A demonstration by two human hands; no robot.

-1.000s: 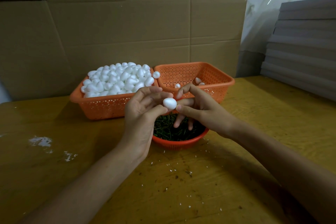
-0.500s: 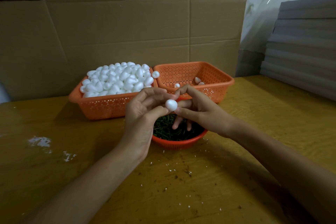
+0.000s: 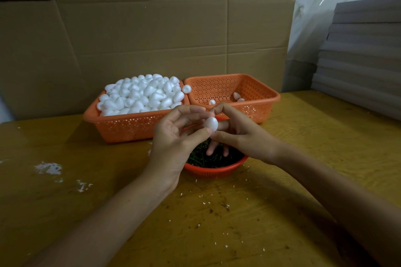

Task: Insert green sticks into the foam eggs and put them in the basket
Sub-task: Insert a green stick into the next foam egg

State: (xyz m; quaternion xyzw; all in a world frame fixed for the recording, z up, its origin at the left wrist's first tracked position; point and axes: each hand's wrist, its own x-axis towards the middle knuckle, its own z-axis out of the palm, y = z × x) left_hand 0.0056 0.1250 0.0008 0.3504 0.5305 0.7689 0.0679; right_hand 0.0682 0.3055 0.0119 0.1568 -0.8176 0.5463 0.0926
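- Foam egg is held btwn both hands, above the round bowl of green sticks.
- Vs 0.5 s ago: egg has been turned. A round end was shown then; now the long axis is seen, near upright w/ slight tilt.
- Hands are kept approx. where they were.
- L hand: palm turned inward, egg pinched btwn thumb and curled fingers.
- R hand: index arched over egg, tip met w/ L index. Thumb is set under egg, middle finger behind it, ring and little fingers pointed down at sticks.
- Whether a stick is held can't be told.
- Behind: left basket heaped w/ eggs, right basket w/ three.
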